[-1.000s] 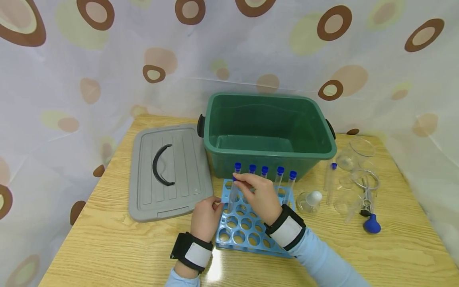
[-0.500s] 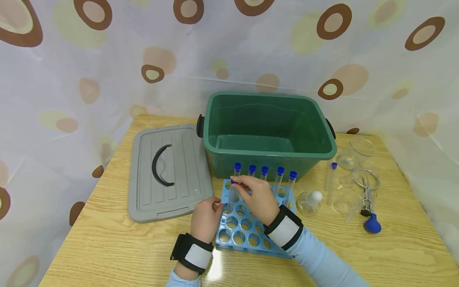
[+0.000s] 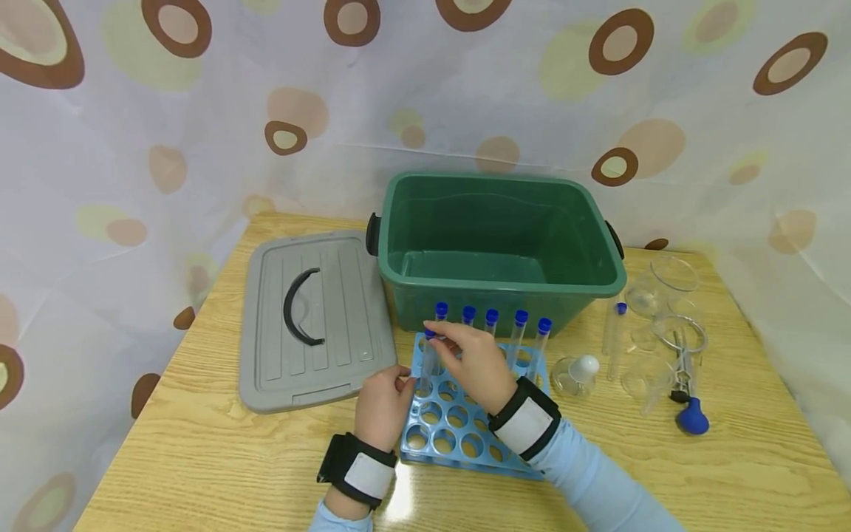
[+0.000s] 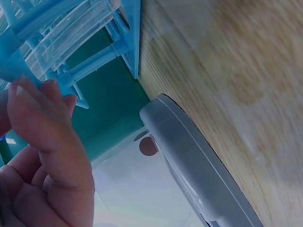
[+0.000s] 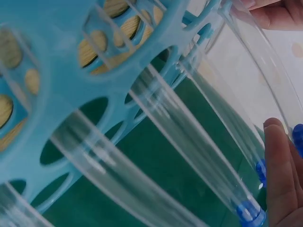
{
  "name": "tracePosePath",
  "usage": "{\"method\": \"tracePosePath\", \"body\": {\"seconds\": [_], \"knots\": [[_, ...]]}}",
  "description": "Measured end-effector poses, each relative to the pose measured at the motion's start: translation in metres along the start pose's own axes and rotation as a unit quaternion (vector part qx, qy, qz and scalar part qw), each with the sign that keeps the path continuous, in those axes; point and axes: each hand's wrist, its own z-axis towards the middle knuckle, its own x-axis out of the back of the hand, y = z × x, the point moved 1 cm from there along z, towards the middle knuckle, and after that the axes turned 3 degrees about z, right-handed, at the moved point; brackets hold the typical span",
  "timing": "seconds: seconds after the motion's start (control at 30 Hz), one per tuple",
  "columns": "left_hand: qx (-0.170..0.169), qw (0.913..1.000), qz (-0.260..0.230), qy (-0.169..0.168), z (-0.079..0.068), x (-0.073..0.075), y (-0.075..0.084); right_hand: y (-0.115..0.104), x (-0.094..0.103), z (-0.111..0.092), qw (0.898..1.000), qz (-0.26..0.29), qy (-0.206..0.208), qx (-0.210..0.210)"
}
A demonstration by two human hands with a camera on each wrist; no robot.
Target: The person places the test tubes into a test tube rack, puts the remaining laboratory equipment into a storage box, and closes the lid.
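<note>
My right hand (image 3: 473, 363) pinches a clear test tube (image 3: 428, 360) just below its blue cap, between thumb and fingers. The tube's lower end is in a hole at the left of the second row of the light blue test tube rack (image 3: 465, 464). At the rack's left edge, my left hand (image 3: 380, 406) grips the rim with curled fingers. The left wrist view shows its fingertips (image 4: 47, 87) against the blue plastic. Several blue-capped test tubes (image 3: 540, 347) stand in the back row, and in the right wrist view they slant past the right fingers (image 5: 279, 165).
Behind the rack stands a green bin (image 3: 505, 292), with its grey lid (image 3: 346, 318) lying to the left. On the right are a small bottle with a white top (image 3: 577, 375), capped tubes (image 3: 617, 340), clear glassware (image 3: 645, 373) and a blue rubber bulb (image 3: 693, 418).
My right hand has shifted slightly left with the tube, which now stands more upright in the rack. The left hand stays at the rack's edge.
</note>
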Motion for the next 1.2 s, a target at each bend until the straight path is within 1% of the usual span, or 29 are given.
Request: {"method": "tracePosePath", "body": {"seconds": [0.13,0.17,0.23,0.3,0.37,0.4,0.47,0.53,0.6,0.67,0.7,0.77,0.83,0.9,1.0,1.1,1.13,1.2], "knots": [[-0.002,1.0000,-0.001,0.001,0.000,0.000,-0.001,0.000,0.006,-0.002,1.000,-0.011,-0.001,0.000],[-0.003,1.0000,-0.002,0.002,0.000,0.000,-0.001,0.000,0.010,-0.004,1.000,-0.017,0.002,0.004],[-0.002,1.0000,-0.002,0.002,0.000,0.000,-0.003,-0.002,0.020,-0.009,0.999,-0.028,0.019,0.028],[0.001,1.0000,-0.001,0.004,-0.001,0.002,-0.005,-0.006,0.036,-0.014,0.996,-0.044,0.049,0.061],[0.008,0.9999,0.002,0.006,-0.002,0.004,-0.008,-0.009,0.058,-0.017,0.990,-0.058,0.091,0.093],[0.013,0.9999,0.005,0.009,-0.002,0.005,-0.010,-0.010,0.070,-0.018,0.987,-0.057,0.114,0.100],[0.018,0.9997,0.009,0.014,-0.002,0.008,-0.013,-0.011,0.096,-0.018,0.979,-0.063,0.168,0.096],[0.023,0.9995,0.012,0.018,-0.003,0.011,-0.016,-0.009,0.123,-0.013,0.970,-0.064,0.226,0.063],[0.024,0.9993,0.015,0.024,-0.004,0.015,-0.018,0.000,0.146,-0.005,0.960,-0.073,0.269,-0.006],[0.025,0.9991,0.018,0.028,-0.005,0.017,-0.020,0.015,0.163,0.007,0.948,-0.093,0.292,-0.081],[0.026,0.9990,0.020,0.030,-0.005,0.017,-0.021,0.025,0.168,0.013,0.945,-0.100,0.286,-0.124],[0.032,0.9988,0.024,0.029,-0.006,0.017,-0.023,0.047,0.175,0.024,0.939,-0.122,0.254,-0.198],[0.038,0.9987,0.026,0.025,-0.006,0.016,-0.024,0.070,0.175,0.032,0.938,-0.137,0.206,-0.244],[0.041,0.9986,0.027,0.021,-0.006,0.015,-0.025,0.091,0.172,0.038,0.939,-0.147,0.146,-0.276],[0.041,0.9986,0.027,0.020,-0.005,0.013,-0.025,0.116,0.165,0.045,0.938,-0.173,0.072,-0.292],[0.040,0.9986,0.026,0.023,-0.004,0.012,-0.025,0.138,0.159,0.052,0.931,-0.207,0.010,-0.300],[0.040,0.9986,0.025,0.024,-0.004,0.012,-0.024,0.145,0.156,0.055,0.928,-0.215,-0.006,-0.303],[0.041,0.9986,0.024,0.025,-0.003,0.012,-0.024,0.152,0.155,0.058,0.925,-0.226,-0.024,-0.306]]}}
